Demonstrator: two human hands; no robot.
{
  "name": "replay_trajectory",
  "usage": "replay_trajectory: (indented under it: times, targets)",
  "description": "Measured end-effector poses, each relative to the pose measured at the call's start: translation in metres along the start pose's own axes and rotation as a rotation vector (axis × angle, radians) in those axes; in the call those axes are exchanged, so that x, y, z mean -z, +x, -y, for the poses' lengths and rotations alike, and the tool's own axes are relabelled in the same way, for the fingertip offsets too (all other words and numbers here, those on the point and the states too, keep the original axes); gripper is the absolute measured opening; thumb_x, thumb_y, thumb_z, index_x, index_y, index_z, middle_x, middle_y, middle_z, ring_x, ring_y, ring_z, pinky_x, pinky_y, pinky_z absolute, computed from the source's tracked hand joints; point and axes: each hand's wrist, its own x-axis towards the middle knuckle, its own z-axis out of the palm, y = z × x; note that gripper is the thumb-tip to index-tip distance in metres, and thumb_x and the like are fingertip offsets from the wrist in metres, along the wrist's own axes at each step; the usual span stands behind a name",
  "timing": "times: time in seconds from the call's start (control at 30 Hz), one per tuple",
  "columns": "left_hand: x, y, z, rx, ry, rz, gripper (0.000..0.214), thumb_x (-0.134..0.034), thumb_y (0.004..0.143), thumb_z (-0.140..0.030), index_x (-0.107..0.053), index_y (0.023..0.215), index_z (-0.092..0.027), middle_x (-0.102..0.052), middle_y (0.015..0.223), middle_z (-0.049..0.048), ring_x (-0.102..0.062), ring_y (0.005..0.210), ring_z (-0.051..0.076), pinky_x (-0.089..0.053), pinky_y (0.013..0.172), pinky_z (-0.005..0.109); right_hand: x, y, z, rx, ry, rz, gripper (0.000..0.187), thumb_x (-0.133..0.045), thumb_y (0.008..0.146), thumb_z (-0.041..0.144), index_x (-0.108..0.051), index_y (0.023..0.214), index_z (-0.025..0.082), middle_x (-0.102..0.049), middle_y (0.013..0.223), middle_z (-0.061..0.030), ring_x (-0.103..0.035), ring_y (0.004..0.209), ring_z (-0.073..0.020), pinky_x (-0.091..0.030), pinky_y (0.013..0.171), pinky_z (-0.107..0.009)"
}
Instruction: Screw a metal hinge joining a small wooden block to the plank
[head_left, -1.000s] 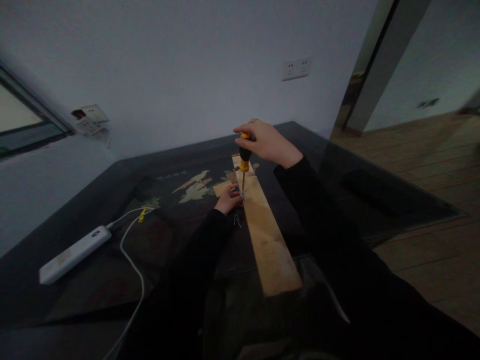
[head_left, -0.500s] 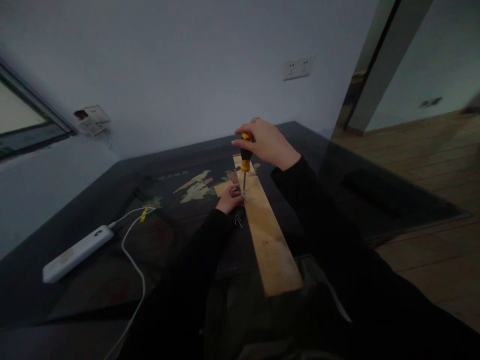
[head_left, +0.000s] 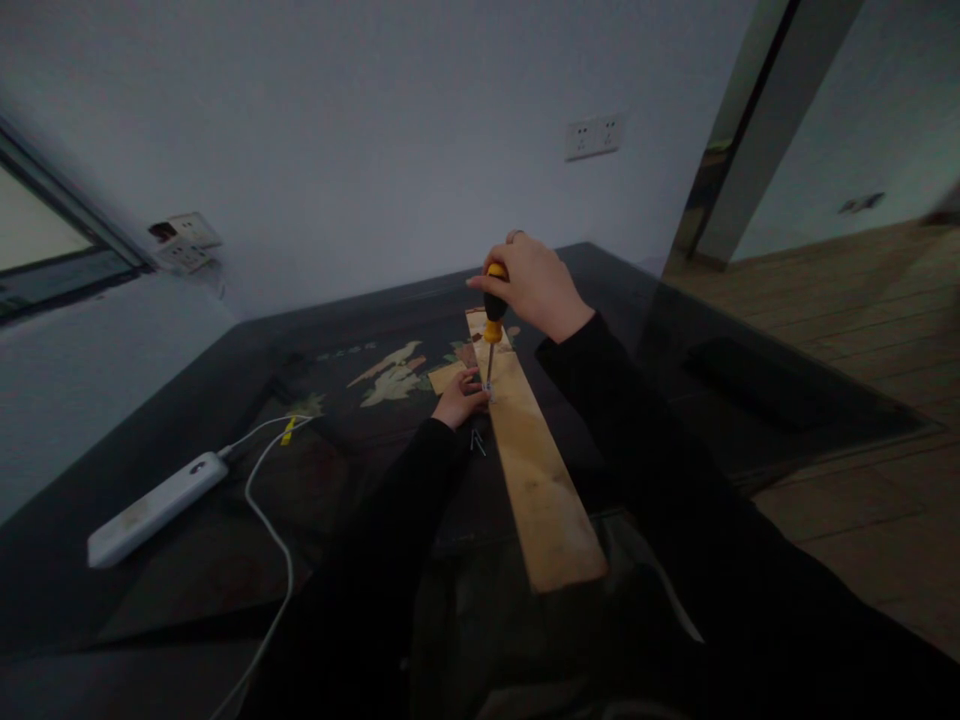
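Note:
A long pale wooden plank (head_left: 540,475) lies on a dark table (head_left: 225,590), running away from me. My right hand (head_left: 531,285) is closed round the top of a yellow and black screwdriver (head_left: 492,318), which stands upright with its tip on the plank. My left hand (head_left: 457,398) rests at the plank's left edge, fingers pinched at the screwdriver's tip on a small screw I can barely make out. A few loose screws (head_left: 476,441) lie on the table just beside my left wrist.
A white power bank (head_left: 154,507) with a white cable (head_left: 270,530) lies at the left of the table. Leaf-like decoration (head_left: 394,378) shows on the tabletop. Wall sockets (head_left: 592,137) sit on the far wall. Wooden floor (head_left: 847,310) and a dark mat (head_left: 742,380) lie to the right.
My right hand has shifted slightly round the screwdriver's handle while the tool stays upright on the same spot. My left hand has kept its place.

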Motion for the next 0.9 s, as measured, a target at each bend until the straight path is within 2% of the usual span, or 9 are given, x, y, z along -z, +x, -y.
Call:
replay_trajectory:
  times: [0.17,0.23,0.33,0.5,0.6,0.77,0.9]
  targets:
    - [0.001,-0.001,-0.001,0.001,-0.009,0.002,0.057,-0.069,0.066,-0.004,-0.047,0.118,-0.015,-0.061,0.084,0.0024,-0.061,0.065,0.011,-0.053,0.06,0.026,0.015,0.001,-0.005,0.076,0.09,0.112,0.029,-0.057,0.082,0.024,-0.066,0.108,0.015,-0.061,0.099,-0.0093,-0.053,0.086,-0.018,-0.04,0.081,-0.034]
    - [0.0,-0.001,-0.001,0.003,-0.019,0.004,0.056,-0.068,0.067,-0.003,-0.046,0.117,-0.015,-0.061,0.083,0.002,-0.062,0.066,0.011,-0.054,0.058,0.025,0.018,0.001,-0.005,0.067,0.097,0.12,0.027,-0.055,0.082,0.02,-0.067,0.106,0.015,-0.063,0.097,-0.0084,-0.053,0.084,-0.0175,-0.04,0.081,-0.034]
    - [0.0,0.0,-0.001,0.001,-0.024,0.0,0.056,-0.068,0.067,-0.002,-0.046,0.117,-0.015,-0.06,0.083,0.0015,-0.061,0.065,0.011,-0.054,0.056,0.024,0.011,0.001,-0.001,0.048,0.042,0.061,0.022,-0.056,0.083,0.025,-0.068,0.097,0.014,-0.062,0.093,-0.0096,-0.053,0.087,-0.0194,-0.039,0.082,-0.036]
    - [-0.001,0.002,0.001,-0.002,-0.008,-0.012,0.058,-0.071,0.064,-0.004,-0.048,0.116,-0.015,-0.061,0.085,0.0025,-0.06,0.064,0.011,-0.053,0.058,0.026,-0.005,0.001,0.003,-0.01,-0.046,-0.059,0.03,-0.056,0.084,0.036,-0.065,0.096,0.011,-0.059,0.094,-0.012,-0.051,0.093,-0.0224,-0.038,0.083,-0.037]
    - [0.0,0.001,0.001,0.004,-0.016,-0.009,0.059,-0.071,0.064,-0.005,-0.048,0.117,-0.016,-0.062,0.088,0.0033,-0.061,0.066,0.011,-0.054,0.061,0.027,-0.003,0.002,-0.001,0.001,-0.008,-0.032,0.03,-0.059,0.083,0.034,-0.065,0.1,0.011,-0.059,0.098,-0.0122,-0.051,0.092,-0.0212,-0.038,0.082,-0.035]
    - [0.0,0.001,0.0,0.011,-0.012,-0.009,0.057,-0.069,0.067,-0.004,-0.047,0.118,-0.015,-0.062,0.086,0.0033,-0.062,0.065,0.012,-0.054,0.06,0.027,0.012,0.001,-0.006,0.069,0.102,0.117,0.024,-0.059,0.081,0.02,-0.066,0.103,0.014,-0.064,0.097,-0.0082,-0.054,0.081,-0.0161,-0.04,0.077,-0.031]
    - [-0.001,0.001,0.0,0.013,-0.013,-0.013,0.058,-0.07,0.066,-0.004,-0.047,0.118,-0.015,-0.062,0.086,0.0032,-0.062,0.063,0.011,-0.054,0.058,0.027,0.006,-0.002,0.0,0.04,0.011,0.037,0.02,-0.059,0.083,0.029,-0.067,0.095,0.015,-0.064,0.096,-0.0094,-0.053,0.086,-0.0187,-0.039,0.078,-0.033]
